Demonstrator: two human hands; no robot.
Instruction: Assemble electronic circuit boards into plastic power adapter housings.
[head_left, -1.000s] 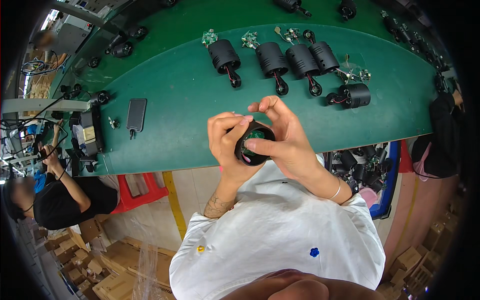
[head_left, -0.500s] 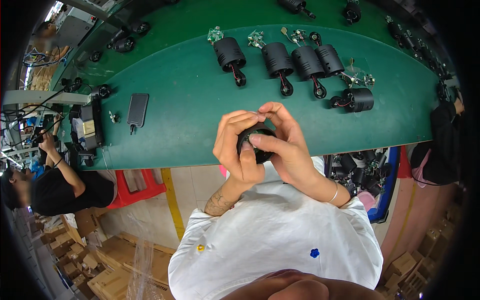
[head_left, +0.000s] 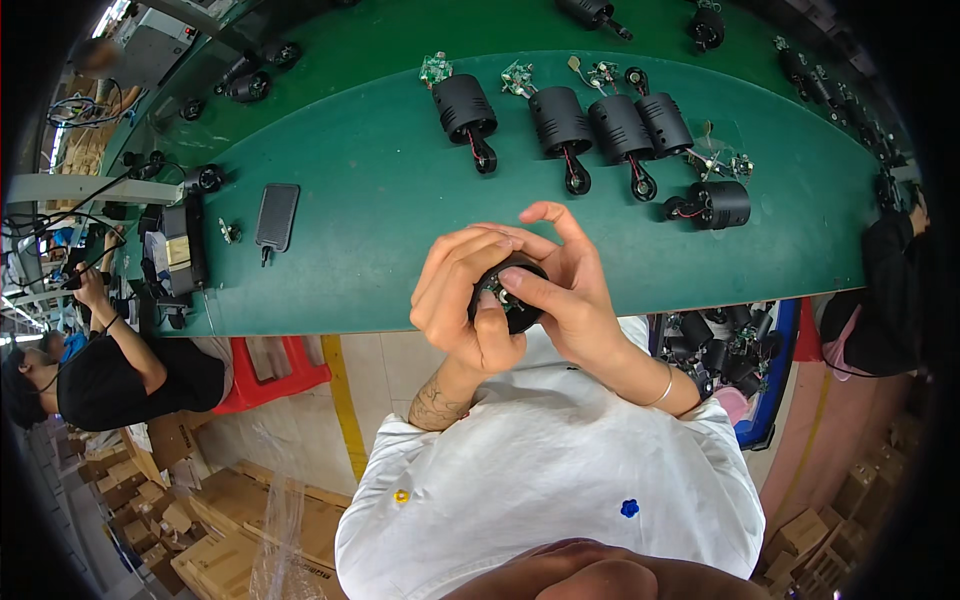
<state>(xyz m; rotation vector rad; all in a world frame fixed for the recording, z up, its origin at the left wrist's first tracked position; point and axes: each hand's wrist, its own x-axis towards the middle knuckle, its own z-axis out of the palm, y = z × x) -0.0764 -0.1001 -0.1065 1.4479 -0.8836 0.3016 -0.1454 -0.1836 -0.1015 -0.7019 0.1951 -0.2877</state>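
Both my hands hold a black cylindrical housing (head_left: 523, 318) above the near edge of the green table, its open end tilted up toward me. My left hand (head_left: 462, 300) wraps round its left side, the thumb pressing at the opening. My right hand (head_left: 572, 290) grips the other side, thumb reaching into the opening and index finger raised. A green circuit board shows partly inside; the thumbs hide the rest. Farther up the table lie several similar black housings (head_left: 562, 122), with ring-ended parts on red wires and small circuit boards (head_left: 517, 79) beside them.
A dark flat pad-like device (head_left: 277, 218) lies to the left on the green table (head_left: 360, 270). A blue-rimmed bin (head_left: 787, 345) of black parts stands at my right. Co-workers sit left (head_left: 130, 375) and right (head_left: 890, 270). A red stool (head_left: 270, 370) and cardboard boxes (head_left: 230, 550) are on the floor.
My hands and the housing have shifted slightly left. The left fingers have loosened a little round the housing, while both thumbs stay at its opening.
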